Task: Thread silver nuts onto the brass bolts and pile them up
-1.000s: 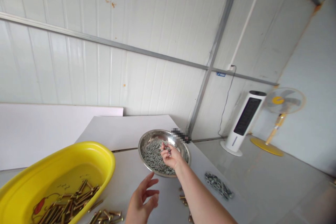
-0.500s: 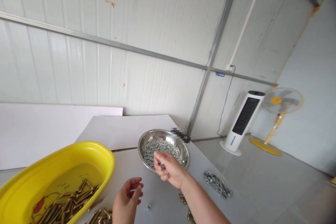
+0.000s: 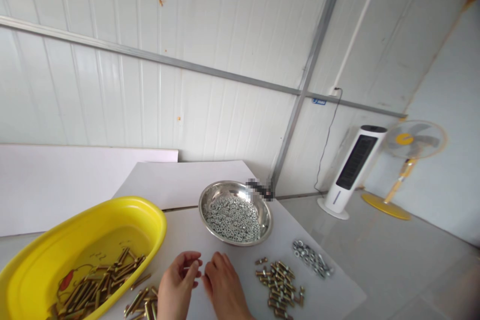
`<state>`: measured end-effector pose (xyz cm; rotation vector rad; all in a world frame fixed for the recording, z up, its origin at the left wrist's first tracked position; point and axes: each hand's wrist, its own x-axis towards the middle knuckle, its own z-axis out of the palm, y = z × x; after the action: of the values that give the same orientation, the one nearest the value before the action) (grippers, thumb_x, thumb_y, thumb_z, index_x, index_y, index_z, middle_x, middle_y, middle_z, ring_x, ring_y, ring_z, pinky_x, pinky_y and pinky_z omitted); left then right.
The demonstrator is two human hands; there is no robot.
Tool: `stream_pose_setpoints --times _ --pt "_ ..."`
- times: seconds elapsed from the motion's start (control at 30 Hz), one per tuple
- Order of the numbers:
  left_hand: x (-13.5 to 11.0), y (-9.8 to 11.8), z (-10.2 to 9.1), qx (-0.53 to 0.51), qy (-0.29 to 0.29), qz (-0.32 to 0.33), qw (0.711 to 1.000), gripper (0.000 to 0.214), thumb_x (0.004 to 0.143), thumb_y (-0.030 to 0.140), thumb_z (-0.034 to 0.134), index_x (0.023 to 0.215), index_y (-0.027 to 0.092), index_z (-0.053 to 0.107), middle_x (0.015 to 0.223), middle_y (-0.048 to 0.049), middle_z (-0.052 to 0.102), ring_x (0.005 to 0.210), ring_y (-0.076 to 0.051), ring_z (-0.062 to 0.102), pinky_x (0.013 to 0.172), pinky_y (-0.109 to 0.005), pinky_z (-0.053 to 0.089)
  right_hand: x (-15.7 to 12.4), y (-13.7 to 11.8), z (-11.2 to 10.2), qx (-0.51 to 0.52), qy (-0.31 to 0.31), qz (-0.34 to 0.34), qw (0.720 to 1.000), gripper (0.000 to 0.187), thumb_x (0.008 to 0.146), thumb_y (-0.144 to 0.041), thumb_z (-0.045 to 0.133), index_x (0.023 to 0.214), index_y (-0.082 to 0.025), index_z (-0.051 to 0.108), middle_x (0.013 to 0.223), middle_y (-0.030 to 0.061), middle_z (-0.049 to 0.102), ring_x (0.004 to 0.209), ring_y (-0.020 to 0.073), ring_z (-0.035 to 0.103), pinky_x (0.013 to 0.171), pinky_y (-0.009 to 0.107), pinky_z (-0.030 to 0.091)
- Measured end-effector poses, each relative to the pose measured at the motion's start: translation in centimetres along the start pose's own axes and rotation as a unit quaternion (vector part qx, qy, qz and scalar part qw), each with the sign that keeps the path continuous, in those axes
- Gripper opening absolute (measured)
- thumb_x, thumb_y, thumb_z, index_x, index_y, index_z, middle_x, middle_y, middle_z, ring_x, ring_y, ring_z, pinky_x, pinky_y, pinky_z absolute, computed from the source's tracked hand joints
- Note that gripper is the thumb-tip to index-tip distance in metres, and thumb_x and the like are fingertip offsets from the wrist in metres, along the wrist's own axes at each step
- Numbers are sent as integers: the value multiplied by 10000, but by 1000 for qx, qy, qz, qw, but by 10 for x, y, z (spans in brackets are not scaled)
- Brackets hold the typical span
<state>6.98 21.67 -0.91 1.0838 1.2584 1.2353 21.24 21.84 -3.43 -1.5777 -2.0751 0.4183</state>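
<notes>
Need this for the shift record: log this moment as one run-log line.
left hand: pinching small metal piece | right hand: beside left hand | steel bowl: holds nuts | yellow tub: holds bolts | table: loose bolts at right

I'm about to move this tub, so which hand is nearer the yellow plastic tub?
Left. The left hand is just beside the yellow plastic tub, apart from it; the right hand lies farther off, past the left hand.

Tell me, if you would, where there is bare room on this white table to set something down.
Bare tabletop lies between the yellow tub and the steel bowl, and bare board lies behind the bowl. The front is crowded by the left hand, right hand and brass bolts.
</notes>
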Motion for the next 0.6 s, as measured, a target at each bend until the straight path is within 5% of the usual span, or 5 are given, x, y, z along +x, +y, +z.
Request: stream_pose_setpoints --times 0.1,0.33,0.43,0.6 --pt "0 1 -1 8 -10 4 1000 358 754 417 646 965 129 669 880 -113 762 723 -237 725 634 -332 570 -10 -3 -5 10 11 -49 999 201 806 -70 621 946 -209 658 1051 56 604 1044 244 540 994 371 370" --pt "0 -2 3 18 -17 16 1000 335 771 410 632 952 131 672 828 -108 766 718 -250 730 622 -331 580 -27 8 -6 55 -71 -134 987 518 737 -194 726 1241 -211 606 1336 93 553 1275 255 448 1135 354 278" --pt "0 -4 1 67 -13 36 997 294 793 387 603 950 150 681 845 -103 778 736 -255 738 631 -329 582 -27 15 -6 52 -103 -146 983 600 765 -247 706 1344 -228 550 1445 97 501 1368 273 385 1182 408 214" --pt "-1 -3 -5 196 -19 86 977 228 835 304 539 948 176 690 880 -91 785 786 -248 744 724 -332 570 -24 11 -27 102 -123 -134 978 555 788 -127 637 1327 -246 587 1443 87 532 1365 268 430 1170 412 275"
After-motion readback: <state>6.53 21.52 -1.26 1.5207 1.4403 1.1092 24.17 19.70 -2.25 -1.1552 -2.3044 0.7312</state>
